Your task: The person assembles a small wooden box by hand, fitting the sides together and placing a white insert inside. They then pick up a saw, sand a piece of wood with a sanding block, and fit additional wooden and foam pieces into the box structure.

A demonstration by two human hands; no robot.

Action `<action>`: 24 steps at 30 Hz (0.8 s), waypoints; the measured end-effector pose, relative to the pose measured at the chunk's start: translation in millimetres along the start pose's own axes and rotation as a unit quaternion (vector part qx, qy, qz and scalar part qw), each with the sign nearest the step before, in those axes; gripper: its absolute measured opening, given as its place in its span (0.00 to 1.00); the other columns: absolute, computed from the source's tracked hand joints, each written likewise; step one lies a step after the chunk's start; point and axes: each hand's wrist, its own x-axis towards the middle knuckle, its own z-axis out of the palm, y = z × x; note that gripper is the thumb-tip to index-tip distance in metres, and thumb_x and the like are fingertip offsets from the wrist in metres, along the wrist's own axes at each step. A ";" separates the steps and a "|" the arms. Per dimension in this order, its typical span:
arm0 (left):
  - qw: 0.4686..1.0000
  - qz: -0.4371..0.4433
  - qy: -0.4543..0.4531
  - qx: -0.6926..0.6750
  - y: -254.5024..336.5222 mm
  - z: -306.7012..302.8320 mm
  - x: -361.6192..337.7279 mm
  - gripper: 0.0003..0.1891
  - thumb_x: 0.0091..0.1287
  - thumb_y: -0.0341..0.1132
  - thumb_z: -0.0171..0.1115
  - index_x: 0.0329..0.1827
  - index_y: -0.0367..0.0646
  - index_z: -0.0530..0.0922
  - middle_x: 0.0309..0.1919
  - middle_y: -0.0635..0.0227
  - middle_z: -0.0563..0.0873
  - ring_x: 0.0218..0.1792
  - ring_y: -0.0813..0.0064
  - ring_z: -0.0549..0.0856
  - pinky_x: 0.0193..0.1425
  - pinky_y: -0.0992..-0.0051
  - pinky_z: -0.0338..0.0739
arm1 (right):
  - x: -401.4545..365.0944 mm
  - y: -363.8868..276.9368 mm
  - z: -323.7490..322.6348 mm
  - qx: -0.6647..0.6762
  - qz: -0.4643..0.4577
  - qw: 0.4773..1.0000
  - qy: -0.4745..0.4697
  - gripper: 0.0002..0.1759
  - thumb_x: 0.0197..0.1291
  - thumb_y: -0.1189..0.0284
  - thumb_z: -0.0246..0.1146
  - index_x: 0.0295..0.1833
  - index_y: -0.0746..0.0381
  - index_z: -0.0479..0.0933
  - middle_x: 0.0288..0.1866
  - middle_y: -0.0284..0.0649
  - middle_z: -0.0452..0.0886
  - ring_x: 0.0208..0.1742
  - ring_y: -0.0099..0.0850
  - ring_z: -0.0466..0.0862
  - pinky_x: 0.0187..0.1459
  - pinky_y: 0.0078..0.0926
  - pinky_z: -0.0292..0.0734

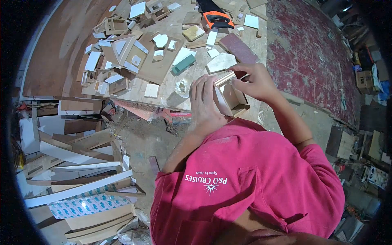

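Note:
Close to my chest, at the near edge of the worktable, is a small open wooden box (233,97) with a pale side panel. My left hand (203,96) is wrapped round its left side, fingers over the top edge. The fingers of my right hand (256,83) pinch at the box's upper right rim, where thin strips of wood lie along the edge. Whether one strip is loose is hard to make out. Just beyond the hands lie a white-faced offcut (221,63), a green block (183,64) and a clear round container (182,87).
On the worktable (163,98), small wooden boxes and offcuts (126,53) are heaped at the left. A handsaw with an orange handle (218,19) lies at the back, near a maroon board (239,47). Long boards (81,175) are stacked low on the left.

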 end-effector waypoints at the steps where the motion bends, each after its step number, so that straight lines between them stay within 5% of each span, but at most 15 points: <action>1: 1.000 0.006 0.008 0.019 0.0 3.3 -0.4 0.49 0.35 0.41 0.76 0.62 0.36 0.59 0.54 0.49 0.68 0.56 0.48 0.68 0.61 0.56 0.62 | 1.7 -1.7 3.1 -0.059 -0.036 0.997 0.036 0.19 0.45 0.69 0.62 0.43 0.68 0.79 0.33 0.44 0.82 0.34 0.34 0.82 0.38 0.28 0.76; 2: 0.999 0.012 0.017 0.038 -0.6 7.1 -1.1 0.48 0.35 0.40 0.76 0.61 0.36 0.59 0.54 0.49 0.68 0.56 0.47 0.68 0.61 0.55 0.62 | 3.4 -2.5 5.5 -0.117 -0.072 0.988 0.072 0.16 0.43 0.68 0.63 0.39 0.66 0.80 0.28 0.48 0.81 0.29 0.39 0.83 0.34 0.32 0.77; 9: 0.998 -0.046 0.028 0.031 -31.2 50.4 -20.1 0.53 0.30 0.44 0.78 0.62 0.36 0.58 0.53 0.50 0.68 0.56 0.49 0.68 0.63 0.56 0.62 | 33.6 57.0 36.4 -0.162 -0.043 0.982 0.089 0.14 0.41 0.67 0.63 0.36 0.62 0.81 0.29 0.50 0.81 0.30 0.46 0.81 0.34 0.35 0.75; 12: 0.997 -0.075 -0.018 0.014 -59.7 77.0 -42.3 0.54 0.32 0.47 0.78 0.62 0.37 0.57 0.55 0.51 0.68 0.60 0.50 0.65 0.67 0.51 0.55 | 43.9 99.7 51.7 -0.213 -0.022 0.976 0.033 0.16 0.43 0.69 0.64 0.40 0.66 0.80 0.29 0.48 0.81 0.28 0.37 0.82 0.34 0.29 0.75; 14: 0.997 -0.077 -0.018 0.024 -79.3 95.0 -59.2 0.56 0.30 0.48 0.79 0.63 0.37 0.56 0.57 0.51 0.67 0.62 0.51 0.64 0.68 0.51 0.53 | 45.4 132.0 64.2 -0.128 0.000 0.992 0.006 0.17 0.44 0.69 0.66 0.41 0.65 0.80 0.30 0.46 0.83 0.29 0.36 0.82 0.34 0.29 0.75; 17: 0.993 -0.085 -0.053 0.061 -89.6 101.1 -70.0 0.57 0.26 0.46 0.79 0.63 0.38 0.57 0.59 0.49 0.66 0.64 0.51 0.63 0.69 0.56 0.54 | 45.7 164.2 81.3 -0.130 0.012 0.991 0.003 0.19 0.40 0.67 0.65 0.42 0.61 0.81 0.32 0.46 0.83 0.33 0.41 0.83 0.37 0.34 0.77; 20: 0.970 -0.183 -0.129 0.094 -96.4 99.2 -75.9 0.59 0.26 0.47 0.79 0.64 0.37 0.56 0.62 0.48 0.64 0.67 0.54 0.59 0.72 0.58 0.48 | 45.3 155.6 84.2 -0.099 0.074 0.991 -0.043 0.25 0.39 0.67 0.66 0.50 0.57 0.79 0.34 0.46 0.83 0.36 0.45 0.82 0.41 0.35 0.77; 22: 0.960 -0.212 -0.152 0.106 -102.2 98.8 -79.1 0.60 0.25 0.48 0.79 0.66 0.37 0.55 0.64 0.48 0.62 0.69 0.57 0.57 0.73 0.61 0.45 | 45.0 142.6 88.6 -0.237 -0.002 0.971 -0.014 0.27 0.39 0.67 0.67 0.51 0.53 0.79 0.38 0.46 0.81 0.41 0.46 0.81 0.44 0.38 0.76; 24: 0.956 -0.220 -0.167 0.098 -104.7 98.0 -78.8 0.61 0.25 0.47 0.79 0.67 0.38 0.54 0.66 0.47 0.59 0.70 0.57 0.54 0.74 0.63 0.44 | 50.0 142.2 95.2 -0.211 -0.058 0.975 0.020 0.28 0.38 0.69 0.67 0.52 0.51 0.78 0.41 0.46 0.79 0.44 0.45 0.80 0.45 0.40 0.75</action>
